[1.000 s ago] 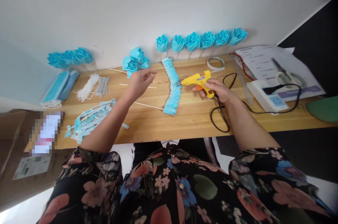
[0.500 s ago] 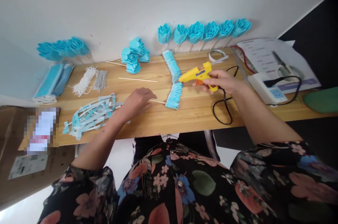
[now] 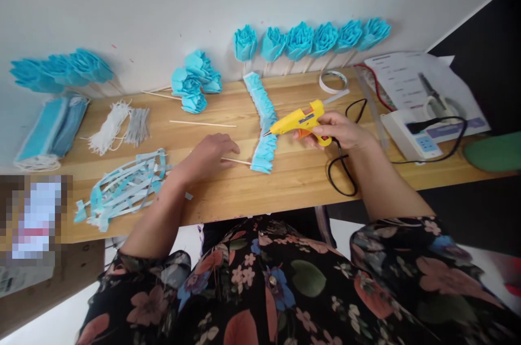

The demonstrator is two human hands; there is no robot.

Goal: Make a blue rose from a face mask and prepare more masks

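My right hand (image 3: 331, 131) is wrapped round a yellow hot glue gun (image 3: 301, 119). The gun's metal nozzle points left and sits over the left edge of a pleated light-blue fabric strip (image 3: 262, 106); whether it touches the strip I cannot tell. The strip lies on the table, bent at its middle. A thin wooden stick (image 3: 238, 161) runs from under my left hand (image 3: 211, 154) to the strip's near end. My left fingers are closed over the stick's other end, palm down, fingertips partly hidden.
Finished blue fabric flowers (image 3: 300, 41) lean on the wall. Left are face masks (image 3: 44, 128), white cords (image 3: 108, 128), grey wires (image 3: 137, 126) and cut strips (image 3: 126, 187). A loose stick (image 3: 203, 123), tape roll (image 3: 334, 82), scissors (image 3: 437, 98) and power strip (image 3: 411, 136) lie around. The gun's black cable (image 3: 342, 185) loops nearby.
The glue gun's nozzle has shifted slightly along the strip toward its near end and to its left edge. My left hand stays at the stick. The whole view has turned a little.
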